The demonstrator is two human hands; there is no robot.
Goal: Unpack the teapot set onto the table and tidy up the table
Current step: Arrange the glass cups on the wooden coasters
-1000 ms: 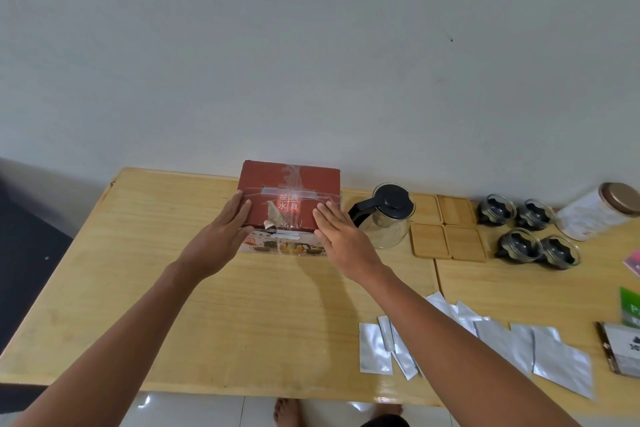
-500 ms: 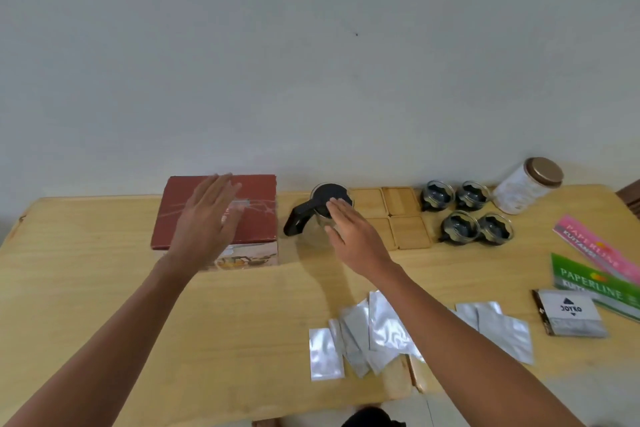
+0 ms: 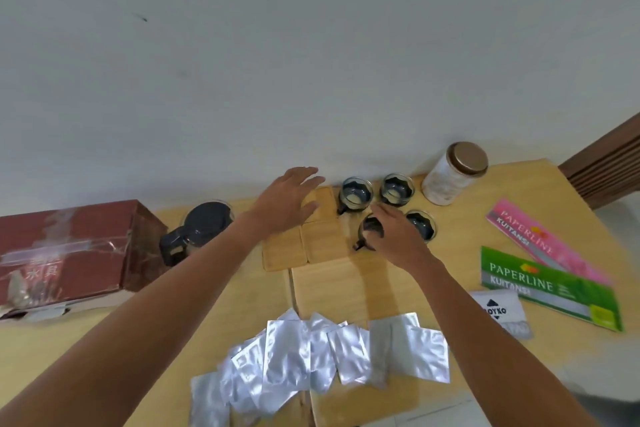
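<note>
A dark-lidded glass teapot (image 3: 204, 229) stands upright beside the closed red box (image 3: 74, 253). Four wooden coasters (image 3: 304, 239) lie flat in a square. Four glass cups (image 3: 388, 204) cluster just right of them.

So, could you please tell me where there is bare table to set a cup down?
Bare wood lies between the wooden coasters and the foil sachets, and in front of the red box. It is crowded around the glass cups, where both hands reach, and by the receipt books.
</note>
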